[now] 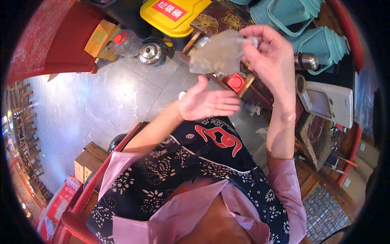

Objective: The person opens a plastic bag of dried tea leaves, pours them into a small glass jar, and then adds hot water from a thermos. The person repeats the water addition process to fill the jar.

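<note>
My right hand [268, 50] pinches the gathered top of a cloudy, translucent plastic bag [218, 53] between thumb and fingers. The bag hangs out to the left, and its contents are too blurred to tell. Below it, my left hand [210, 102] is held out empty, fingers extended and thumb raised apart. A red square-faced object [235, 82] sits just under the bag, by the light wooden edge of what looks like an open drawer [246, 87]. Flower shapes of gold-coloured wire [205, 23] lie on the dark wooden surface beyond the bag.
Teal jugs [320, 45], a steel flask [307, 62] and a white device with a screen [330, 102] stand at right. A yellow bin lid [173, 15], a metal kettle [149, 52] and a red-capped plastic bottle [126, 42] are ahead. Cardboard boxes [88, 163] sit at left.
</note>
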A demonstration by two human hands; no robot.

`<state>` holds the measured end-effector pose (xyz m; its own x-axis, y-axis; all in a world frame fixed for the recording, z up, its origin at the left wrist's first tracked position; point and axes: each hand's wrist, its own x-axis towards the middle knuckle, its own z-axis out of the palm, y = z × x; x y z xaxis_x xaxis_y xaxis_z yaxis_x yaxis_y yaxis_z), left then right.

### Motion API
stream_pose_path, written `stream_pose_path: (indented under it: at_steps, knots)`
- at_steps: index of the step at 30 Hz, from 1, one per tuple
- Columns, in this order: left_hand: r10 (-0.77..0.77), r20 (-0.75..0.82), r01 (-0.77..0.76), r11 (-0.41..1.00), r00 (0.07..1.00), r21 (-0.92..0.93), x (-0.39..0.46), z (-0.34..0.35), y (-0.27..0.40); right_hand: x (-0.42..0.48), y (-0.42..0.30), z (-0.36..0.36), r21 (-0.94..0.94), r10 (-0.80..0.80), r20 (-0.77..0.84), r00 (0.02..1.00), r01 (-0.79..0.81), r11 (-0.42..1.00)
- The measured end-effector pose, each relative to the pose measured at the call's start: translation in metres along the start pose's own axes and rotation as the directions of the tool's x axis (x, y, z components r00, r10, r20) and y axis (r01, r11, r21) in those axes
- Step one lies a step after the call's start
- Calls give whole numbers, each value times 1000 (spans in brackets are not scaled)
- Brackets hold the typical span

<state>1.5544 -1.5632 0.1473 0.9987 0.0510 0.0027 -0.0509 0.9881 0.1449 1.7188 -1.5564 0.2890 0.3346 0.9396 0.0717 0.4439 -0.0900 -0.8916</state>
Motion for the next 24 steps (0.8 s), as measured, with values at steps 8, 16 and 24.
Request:
stream_pose_path:
  at_steps: [8,16,24]
  knots:
    - [515,-162,-537,769,842,-346,37,-10,6,-74,13,27,81,89,80,993,-96,992]
    - [383,-395,-550,571,835,-609,14,-38,14,-146,46,26,206,452,76,889,-457,865]
    - [168,-615,-510,743,770,-435,6,-11,-3,-154,79,19,46,298,42,954,-300,953]
